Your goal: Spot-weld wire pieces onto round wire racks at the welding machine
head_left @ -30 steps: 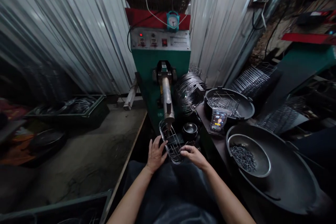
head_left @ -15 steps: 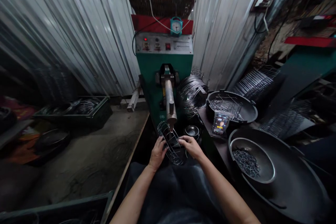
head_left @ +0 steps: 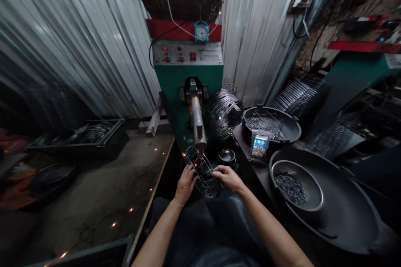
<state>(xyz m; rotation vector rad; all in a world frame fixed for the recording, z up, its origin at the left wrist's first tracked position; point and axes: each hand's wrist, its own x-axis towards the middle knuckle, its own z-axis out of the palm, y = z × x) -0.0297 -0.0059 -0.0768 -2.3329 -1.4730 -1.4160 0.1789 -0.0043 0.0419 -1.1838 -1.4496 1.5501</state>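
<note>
Between my two hands is a round wire rack (head_left: 205,181), tilted under the tip of the spot welder's electrode arm (head_left: 198,123). My left hand (head_left: 185,183) grips its left side, fingers closed on the wires. On the right side, my right hand (head_left: 228,177) pinches the rack between thumb and fingers. Orange sparks (head_left: 131,209) scatter from the electrode tip down to the left. The lower electrode is mostly hidden behind the rack and in shadow.
The green welding machine (head_left: 188,75) stands ahead, with a clock (head_left: 201,32) on it. To the right are a pan of wire pieces (head_left: 271,117), a phone (head_left: 259,146), and a bowl (head_left: 318,192) of small metal parts inside a large wok (head_left: 351,217). A green bin (head_left: 103,142) is at left.
Sparks now fly from the electrode tip across the floor at left. Both hands keep their hold on the rack. The whole view has shifted slightly, and the phone screen has changed.
</note>
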